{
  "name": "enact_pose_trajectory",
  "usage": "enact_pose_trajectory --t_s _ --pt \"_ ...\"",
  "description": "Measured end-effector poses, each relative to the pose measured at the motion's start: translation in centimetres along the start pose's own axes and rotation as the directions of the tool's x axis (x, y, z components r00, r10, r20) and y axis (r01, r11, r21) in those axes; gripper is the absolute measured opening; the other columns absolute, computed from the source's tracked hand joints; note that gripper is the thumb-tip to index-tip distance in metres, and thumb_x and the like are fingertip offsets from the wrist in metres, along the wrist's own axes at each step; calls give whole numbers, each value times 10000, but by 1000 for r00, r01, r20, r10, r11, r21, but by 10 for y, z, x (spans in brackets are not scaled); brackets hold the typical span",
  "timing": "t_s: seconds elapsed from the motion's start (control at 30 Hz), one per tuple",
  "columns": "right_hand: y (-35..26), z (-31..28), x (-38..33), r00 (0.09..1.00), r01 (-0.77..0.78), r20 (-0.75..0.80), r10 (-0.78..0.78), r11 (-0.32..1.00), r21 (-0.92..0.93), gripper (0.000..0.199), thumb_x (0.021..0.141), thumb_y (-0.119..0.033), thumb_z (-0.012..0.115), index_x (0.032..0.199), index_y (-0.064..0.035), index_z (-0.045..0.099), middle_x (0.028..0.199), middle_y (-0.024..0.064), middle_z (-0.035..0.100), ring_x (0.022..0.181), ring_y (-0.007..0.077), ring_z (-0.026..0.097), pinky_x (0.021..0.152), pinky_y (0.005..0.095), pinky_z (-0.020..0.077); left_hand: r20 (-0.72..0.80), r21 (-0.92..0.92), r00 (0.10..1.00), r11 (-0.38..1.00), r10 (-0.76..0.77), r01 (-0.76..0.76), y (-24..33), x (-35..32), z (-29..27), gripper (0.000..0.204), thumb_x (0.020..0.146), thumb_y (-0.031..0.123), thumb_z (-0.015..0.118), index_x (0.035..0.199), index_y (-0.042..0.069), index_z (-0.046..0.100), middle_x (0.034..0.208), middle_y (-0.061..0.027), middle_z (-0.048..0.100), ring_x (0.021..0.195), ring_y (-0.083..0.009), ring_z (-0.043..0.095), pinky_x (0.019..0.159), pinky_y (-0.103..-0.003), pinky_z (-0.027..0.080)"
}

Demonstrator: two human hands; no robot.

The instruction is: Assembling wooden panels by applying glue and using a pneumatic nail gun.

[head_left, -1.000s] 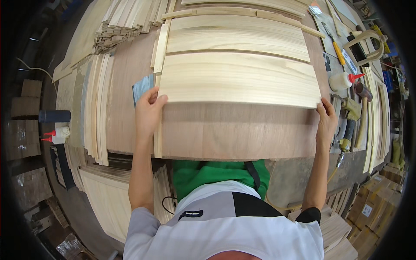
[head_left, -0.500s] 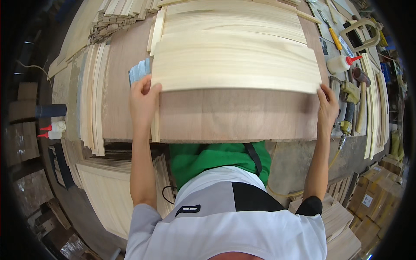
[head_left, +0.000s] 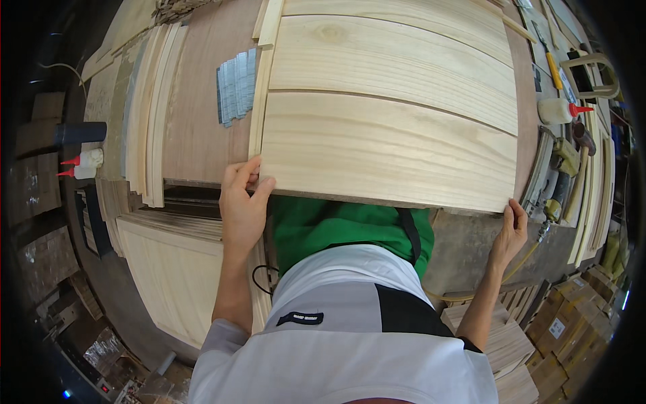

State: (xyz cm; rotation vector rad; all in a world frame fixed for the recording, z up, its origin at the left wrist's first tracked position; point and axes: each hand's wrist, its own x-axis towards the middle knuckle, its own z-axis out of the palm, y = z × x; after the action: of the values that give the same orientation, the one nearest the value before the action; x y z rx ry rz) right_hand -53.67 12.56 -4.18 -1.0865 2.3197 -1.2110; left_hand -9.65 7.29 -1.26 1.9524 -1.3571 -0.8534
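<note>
A pale wooden board point(head_left: 387, 151) lies flat at the near edge of the workbench, spanning the space between my hands. My left hand point(head_left: 243, 205) pinches its near left corner, beside a narrow wooden strip point(head_left: 256, 124) along the boards' left ends. At the near right corner, my right hand point(head_left: 510, 232) closes its fingertips on the board's edge. Beyond it, a second board point(head_left: 397, 64) lies parallel with a thin dark gap between them. Part of a third board point(head_left: 417, 17) shows farther away.
Blue-grey corrugated strips point(head_left: 236, 87) lie left of the boards. Long wooden slats point(head_left: 156, 114) are stacked farther left. On the right are a glue bottle point(head_left: 557, 111), a mallet point(head_left: 583, 138) and an air tool point(head_left: 557, 192) with a yellow hose. A panel stack point(head_left: 171, 269) stands below the bench.
Both hands have drawn the board toward me, to the bench's near edge. It now lies flat, with a gap between it and the board beyond. The view has also shifted.
</note>
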Motion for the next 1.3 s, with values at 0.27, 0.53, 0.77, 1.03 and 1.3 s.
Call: enact_pose_trajectory --t_s 0.27,0.53,0.77,1.03,1.3 --pt "8 2 9 988 138 92 -121 970 -202 214 900 -83 624 1100 -12 641 1085 53 580 933 139 506 843 269 423 184 254 906 872 381 -419 12 10 30 522 760 143 743 1241 20 582 1253 -152 527 1190 -323 475 993 -395 396" --pt "-1 0 34 990 44 138 -23 988 -148 305 919 -116 594 1195 14 588 1118 84 606 982 171 548 891 286 433 492 219 654 645 575 -732 30 25 58 806 711 519 710 1349 73 501 1489 -175 337 1393 -394 250 1117 -525 202" --pt "-23 46 97 971 156 192 -146 987 -41 405 938 -184 553 1297 3 532 1200 121 603 1059 197 561 934 312 430 524 251 599 562 606 -788 25 35 59 852 701 577 671 1365 78 484 1495 -181 323 1395 -418 232 1113 -546 192" --pt "-26 50 94 972 144 192 -133 989 -41 402 929 -164 559 1306 -25 543 1224 133 597 1113 215 551 974 320 412 442 275 607 545 660 -792 46 69 68 882 642 536 747 1341 61 494 1478 -209 316 1383 -424 228 1099 -570 204" --pt "-14 55 93 957 235 220 -191 952 -197 394 933 -136 551 1321 -65 541 1268 140 569 1136 242 540 982 334 405 618 235 562 553 550 -799 42 39 57 843 691 546 703 1379 116 471 1518 -186 271 1392 -432 208 1097 -588 187"
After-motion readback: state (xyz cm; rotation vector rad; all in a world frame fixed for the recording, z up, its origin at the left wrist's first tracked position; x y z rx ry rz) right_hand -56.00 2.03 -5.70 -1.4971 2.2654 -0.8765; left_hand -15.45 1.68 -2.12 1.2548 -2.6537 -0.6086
